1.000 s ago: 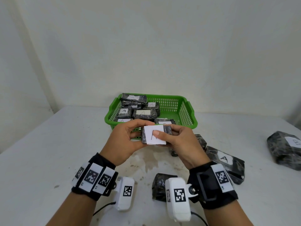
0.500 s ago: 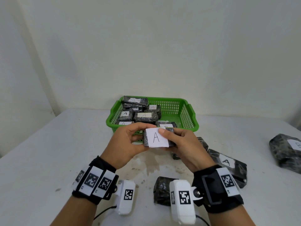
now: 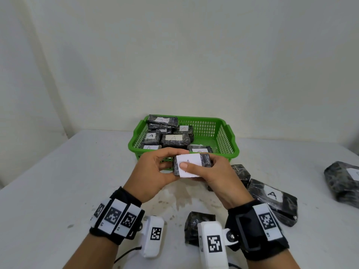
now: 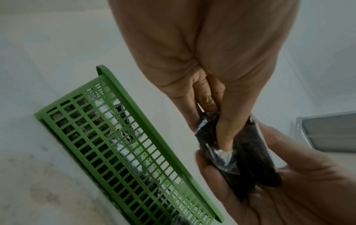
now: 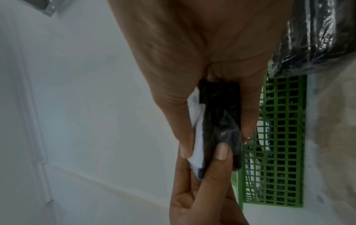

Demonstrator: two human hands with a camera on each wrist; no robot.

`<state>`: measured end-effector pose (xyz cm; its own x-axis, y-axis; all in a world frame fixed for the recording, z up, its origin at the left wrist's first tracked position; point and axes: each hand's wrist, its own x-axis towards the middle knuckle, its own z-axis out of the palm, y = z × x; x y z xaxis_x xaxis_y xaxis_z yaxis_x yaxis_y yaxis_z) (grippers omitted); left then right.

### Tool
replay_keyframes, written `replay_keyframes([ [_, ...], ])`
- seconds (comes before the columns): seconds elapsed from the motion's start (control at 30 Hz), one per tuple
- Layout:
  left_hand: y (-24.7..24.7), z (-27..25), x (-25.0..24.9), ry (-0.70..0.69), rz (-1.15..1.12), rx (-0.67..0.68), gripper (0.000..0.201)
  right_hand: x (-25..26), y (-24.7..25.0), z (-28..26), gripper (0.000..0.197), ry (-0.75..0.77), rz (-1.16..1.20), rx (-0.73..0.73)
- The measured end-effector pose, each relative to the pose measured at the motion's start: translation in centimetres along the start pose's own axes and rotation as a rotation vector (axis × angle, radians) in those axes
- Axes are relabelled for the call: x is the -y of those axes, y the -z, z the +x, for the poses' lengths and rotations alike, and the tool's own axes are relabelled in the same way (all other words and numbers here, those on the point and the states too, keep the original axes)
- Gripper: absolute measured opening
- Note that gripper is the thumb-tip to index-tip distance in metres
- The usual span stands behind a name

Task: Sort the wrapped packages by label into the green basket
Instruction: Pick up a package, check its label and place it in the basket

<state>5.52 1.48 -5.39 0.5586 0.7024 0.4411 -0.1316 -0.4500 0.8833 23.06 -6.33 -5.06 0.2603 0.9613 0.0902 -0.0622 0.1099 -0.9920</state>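
Note:
Both hands hold one small black wrapped package (image 3: 204,161) with a white label marked A, just in front of the green basket (image 3: 226,135). My left hand (image 3: 155,169) pinches its left end, thumb on the near side in the left wrist view, package (image 4: 237,153). My right hand (image 3: 211,175) grips the right end, its thumb pressed on the white label, package (image 5: 221,121). Several A-labelled packages (image 3: 174,139) fill the left part of the basket.
On the white table (image 3: 58,191) lie more black packages: one marked A (image 3: 272,202) at right, one (image 3: 240,172) behind my right hand, one (image 3: 194,226) near my right wrist, a larger one (image 3: 343,181) at far right. A wall stands behind the basket.
The package has been turned in both hands so the A label faces up, and my right thumb has slid onto the label. The hands stay in front of the basket.

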Motion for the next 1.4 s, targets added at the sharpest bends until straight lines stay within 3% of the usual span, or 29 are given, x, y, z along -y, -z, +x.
replay_keyframes([
  [0.33, 0.5, 0.2, 0.1, -0.031, -0.078, -0.050, 0.052, 0.7, 1.0, -0.1, 0.024, -0.030, 0.078, 0.038],
  [0.5, 0.8, -0.1, -0.2, -0.020, -0.028, 0.091, 0.063, 0.8, 1.7, 0.1, 0.025, 0.102, -0.011, -0.050],
  [0.6, 0.6, -0.1, -0.5, -0.055, 0.009, 0.057, 0.061, 1.3, 2.1, -0.1, 0.031, 0.194, -0.127, -0.017],
  [0.73, 0.5, 0.0, -0.3, -0.025, 0.072, 0.044, 0.053, 1.3, 1.6, -0.2, 0.044, 0.219, -0.058, 0.010],
  [0.83, 0.6, 0.1, -0.1, -0.014, -0.036, -0.033, 0.042, 1.3, 1.2, -0.2, 0.054, 0.126, 0.095, 0.013],
  [0.97, 0.3, 0.2, 0.2, -0.023, -0.124, -0.035, 0.042, 1.8, 0.7, -0.6, 0.050, -0.071, 0.141, 0.147],
  [1.13, -0.1, 0.0, -0.4, -0.041, 0.049, 0.032, 0.059, 1.7, 0.4, -0.5, 0.037, -0.008, 0.074, 0.181],
  [1.4, -0.5, -0.1, -0.6, -0.093, 0.139, 0.046, 0.056, 1.0, -0.5, -0.5, 0.025, 0.012, -0.057, 0.106],
])
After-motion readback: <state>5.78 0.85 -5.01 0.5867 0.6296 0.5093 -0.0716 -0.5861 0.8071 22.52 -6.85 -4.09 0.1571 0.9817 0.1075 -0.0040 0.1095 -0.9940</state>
